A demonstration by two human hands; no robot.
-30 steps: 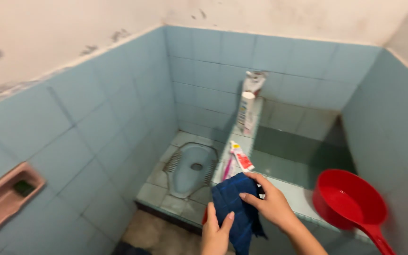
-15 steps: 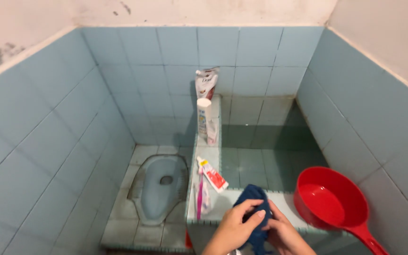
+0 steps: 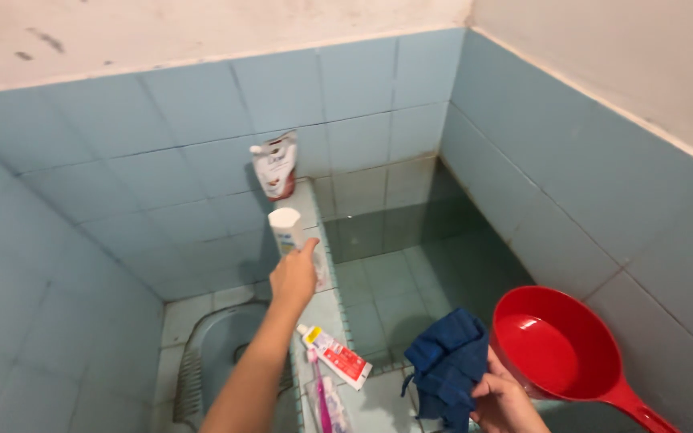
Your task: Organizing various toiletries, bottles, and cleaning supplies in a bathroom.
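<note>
My left hand [image 3: 293, 277] is stretched forward over the tiled ledge [image 3: 311, 317] and closes around the lower part of a white tube [image 3: 285, 225] that stands upright there. Behind the tube, a white and brown refill pouch [image 3: 275, 163] leans against the wall. My right hand [image 3: 504, 403] is low at the front and grips a bunched dark blue cloth [image 3: 446, 365]. It sits just left of a red dipper [image 3: 557, 345].
A red and white toothpaste tube [image 3: 337, 358] and a pink toothbrush [image 3: 320, 401] lie on the ledge near me. The tiled water tank [image 3: 411, 240] holds water on the right. A blue squat toilet [image 3: 212, 353] lies below on the left. Blue tiled walls close in all around.
My left hand has let go of the blue cloth and reached forward to the white tube. The right hand keeps the cloth. The view has swung right.
</note>
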